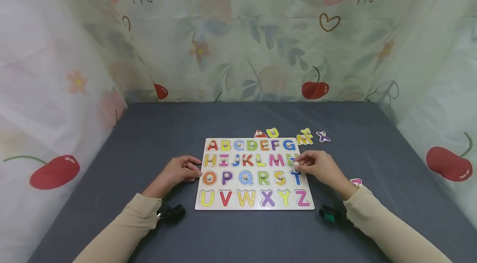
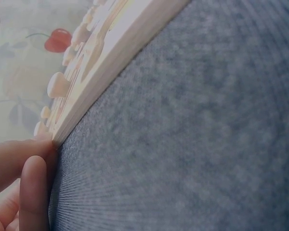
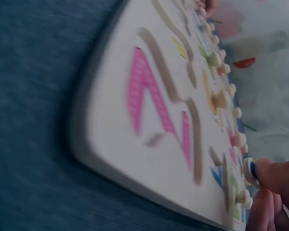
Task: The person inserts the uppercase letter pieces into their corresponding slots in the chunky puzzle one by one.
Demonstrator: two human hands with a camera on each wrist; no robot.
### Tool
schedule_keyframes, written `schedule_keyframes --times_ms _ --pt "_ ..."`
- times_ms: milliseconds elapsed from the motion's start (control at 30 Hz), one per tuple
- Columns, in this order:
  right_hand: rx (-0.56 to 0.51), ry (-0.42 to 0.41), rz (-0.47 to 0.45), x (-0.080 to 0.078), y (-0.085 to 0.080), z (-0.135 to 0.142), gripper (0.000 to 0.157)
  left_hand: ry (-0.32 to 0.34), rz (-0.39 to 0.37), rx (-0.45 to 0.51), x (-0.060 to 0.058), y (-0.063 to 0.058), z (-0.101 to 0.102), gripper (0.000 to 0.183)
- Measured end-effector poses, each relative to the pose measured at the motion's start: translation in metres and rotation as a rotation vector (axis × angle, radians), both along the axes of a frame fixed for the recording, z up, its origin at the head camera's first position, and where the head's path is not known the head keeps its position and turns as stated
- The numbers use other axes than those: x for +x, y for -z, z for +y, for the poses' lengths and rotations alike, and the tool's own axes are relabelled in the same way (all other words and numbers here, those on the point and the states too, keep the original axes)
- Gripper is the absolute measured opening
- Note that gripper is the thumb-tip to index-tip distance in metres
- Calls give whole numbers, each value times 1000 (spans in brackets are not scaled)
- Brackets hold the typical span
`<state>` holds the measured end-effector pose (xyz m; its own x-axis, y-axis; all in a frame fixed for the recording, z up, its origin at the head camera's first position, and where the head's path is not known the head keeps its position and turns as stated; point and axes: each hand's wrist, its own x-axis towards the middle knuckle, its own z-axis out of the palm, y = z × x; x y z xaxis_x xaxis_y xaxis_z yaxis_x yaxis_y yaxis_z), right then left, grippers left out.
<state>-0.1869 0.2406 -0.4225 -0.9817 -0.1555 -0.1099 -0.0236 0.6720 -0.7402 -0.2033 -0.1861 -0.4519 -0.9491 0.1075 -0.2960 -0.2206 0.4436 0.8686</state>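
A wooden alphabet puzzle board (image 1: 257, 208) lies flat, with knobbed letter pieces in its upper rows. Thumb and fingertips of my right hand (image 1: 319, 166) pinch a knobbed letter piece (image 3: 251, 172) with a blue face, held just above the blue T recess (image 1: 295, 178). My fingers hide much of its shape. Close by, the green N piece (image 3: 243, 198) sits in the board. My left hand (image 1: 182, 168) rests its fingertips against the board's left edge, as the left wrist view also shows. In the bottom row, the recesses from U to the pink Z recess (image 1: 302, 198) show no knobs.
Behind the board lie a red letter piece (image 1: 260, 134), a yellow U (image 1: 273, 132), a yellow W (image 1: 304, 139), a yellow Y (image 1: 307, 131) and a purple X (image 1: 323, 136). A pink piece (image 1: 356, 181) is partly covered by the right wrist. Dark cloth (image 1: 238, 238) covers the table; patterned curtains surround it.
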Motion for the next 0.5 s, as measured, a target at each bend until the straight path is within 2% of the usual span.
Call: schedule_keyframes --times_ms 267,500 --pt "21 -24 -37 11 11 -1 21 -11 -5 -15 0 -1 0 44" --pt "22 -35 -67 15 11 -2 22 -13 -9 0 0 0 0 43"
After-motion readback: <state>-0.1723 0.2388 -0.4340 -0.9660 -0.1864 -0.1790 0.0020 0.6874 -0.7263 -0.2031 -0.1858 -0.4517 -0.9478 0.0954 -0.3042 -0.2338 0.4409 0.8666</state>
